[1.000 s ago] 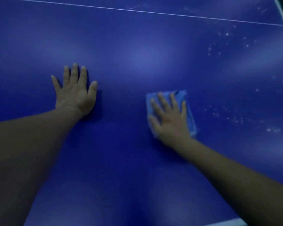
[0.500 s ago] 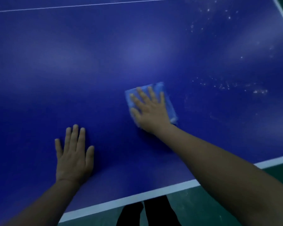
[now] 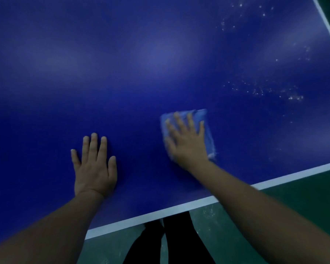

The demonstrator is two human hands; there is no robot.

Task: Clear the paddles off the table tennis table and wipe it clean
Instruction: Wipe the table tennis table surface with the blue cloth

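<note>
A deep blue table tennis table (image 3: 160,54) with a matte top fills most of the view, its white edge line (image 3: 179,207) running along the near side. Pale speckles (image 3: 293,97) dot the surface toward the right. A folded light blue cloth (image 3: 208,128) lies flat on the top near that edge, pressed down by the right hand (image 3: 187,143) with fingers spread and straight. The left hand (image 3: 94,168) rests palm-down on bare table, fingers straight. Below the edge are a dull green floor (image 3: 303,197) and the person's dark trouser legs (image 3: 175,242).
</note>
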